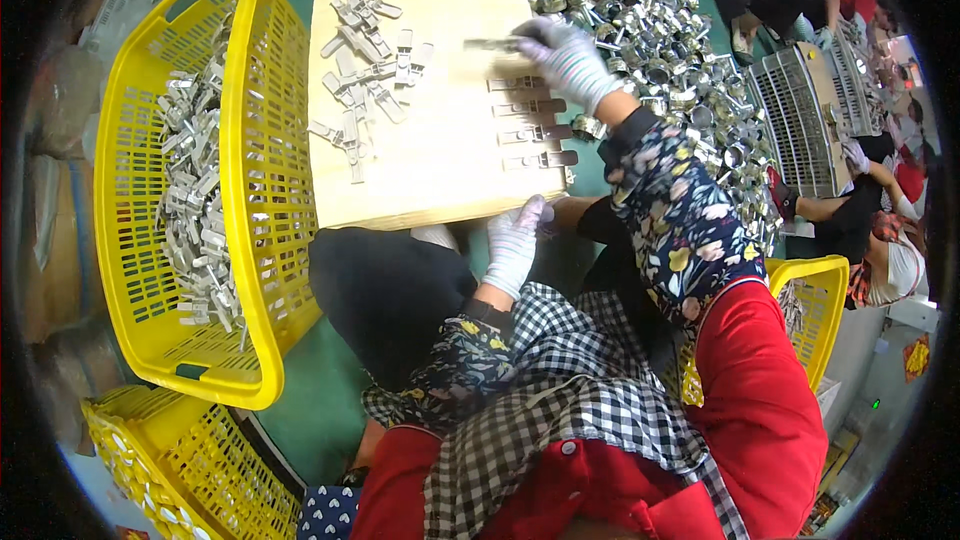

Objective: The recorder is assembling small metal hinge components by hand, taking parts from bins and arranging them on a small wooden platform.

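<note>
Black-and-white checked apron point(590, 410) is right up close, over a red top point(765, 390), both down below the two gloved hands. Biggest thing around is a yellow basket point(234, 160) well off to the left of the left hand, with a heap of metal clips point(195, 200) in it. Next, a big spread of shiny round metal parts point(670, 70) covers the green floor point(310, 360) beyond and to the right of the right hand. Bit smaller is a pale, cardboard-looking slab point(450, 170), under the right hand and just ahead of the left one. Then the hands: right hand point(570, 55) is up over the slab, kinda blurred, fingers pinched on a thin metal piece point(490, 44) that pokes out to its left. Left hand point(512, 245) is at the slab's near edge; can't tell if its fingers are clamped on anything. Smaller again, there's a loose bunch of clips point(370, 55) on the slab, well left of the right hand, and a neat row of four clips point(530, 133) just below that hand, by the slab's right edge.
</note>
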`<control>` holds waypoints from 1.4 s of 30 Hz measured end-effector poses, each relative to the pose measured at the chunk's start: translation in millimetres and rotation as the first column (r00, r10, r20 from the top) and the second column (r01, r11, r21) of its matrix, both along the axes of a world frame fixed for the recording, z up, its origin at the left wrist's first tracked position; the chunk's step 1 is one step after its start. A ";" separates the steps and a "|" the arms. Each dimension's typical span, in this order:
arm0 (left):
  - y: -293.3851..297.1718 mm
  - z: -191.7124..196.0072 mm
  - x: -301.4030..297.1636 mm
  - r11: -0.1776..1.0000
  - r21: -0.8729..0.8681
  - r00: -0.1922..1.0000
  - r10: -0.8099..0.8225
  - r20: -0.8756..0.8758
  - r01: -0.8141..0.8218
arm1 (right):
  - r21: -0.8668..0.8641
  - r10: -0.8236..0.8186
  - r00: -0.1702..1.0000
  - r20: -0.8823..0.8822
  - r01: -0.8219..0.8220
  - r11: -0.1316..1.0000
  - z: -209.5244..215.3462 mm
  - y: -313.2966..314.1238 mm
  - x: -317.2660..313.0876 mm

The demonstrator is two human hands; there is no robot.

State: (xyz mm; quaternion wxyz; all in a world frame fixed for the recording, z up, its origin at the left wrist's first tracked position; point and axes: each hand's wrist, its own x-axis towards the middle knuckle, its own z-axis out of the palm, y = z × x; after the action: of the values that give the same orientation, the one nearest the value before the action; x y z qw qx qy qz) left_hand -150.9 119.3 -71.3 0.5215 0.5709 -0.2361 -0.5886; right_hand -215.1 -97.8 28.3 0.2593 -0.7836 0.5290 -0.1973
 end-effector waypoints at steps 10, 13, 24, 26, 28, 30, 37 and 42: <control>-1.4 9.1 -2.2 0.996 0.075 0.997 -0.035 -0.067 0.040 | 0.393 -0.087 0.961 0.263 -0.024 0.919 -54.3 -48.3 -35.6; -0.9 7.1 -1.4 0.995 0.092 0.996 -0.033 -0.081 0.040 | 0.373 -0.055 0.975 0.217 -0.031 0.927 -53.4 -47.9 -37.0; -0.8 5.1 0.7 0.992 0.103 0.998 -0.068 -0.014 0.069 | 0.380 -0.120 0.961 0.251 0.016 0.925 -50.8 -40.8 -33.7; -0.7 3.8 -0.3 0.993 0.096 0.997 -0.072 -0.019 0.074 | 0.387 -0.129 0.958 0.255 0.021 0.922 -53.5 -42.4 -35.0; -0.7 1.3 -1.2 0.993 0.104 0.997 -0.041 -0.058 0.047 | 0.396 -0.135 0.956 0.261 0.022 0.918 -55.5 -44.2 -35.4; 0.3 0.9 0.3 0.992 0.114 0.998 -0.058 -0.037 0.062 | 0.369 -0.084 0.976 0.201 0.004 0.930 -57.7 -45.3 -34.4; -2.5 9.5 0.6 0.991 0.103 0.996 -0.088 -0.021 0.090 | 0.404 -0.122 0.967 0.224 0.022 0.915 -68.2 -48.8 -36.0; -5.8 12.2 -3.9 0.990 0.107 0.995 -0.090 -0.035 0.093 | 0.312 -0.149 0.987 0.053 0.125 0.942 -75.3 -54.5 -43.9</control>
State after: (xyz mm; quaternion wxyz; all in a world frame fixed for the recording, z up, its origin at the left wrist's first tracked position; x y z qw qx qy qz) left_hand -154.9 113.6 -59.1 0.4655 0.5781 -0.2217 -0.6324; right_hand -259.0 -152.3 -47.1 0.3835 -0.6870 0.5962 -0.1597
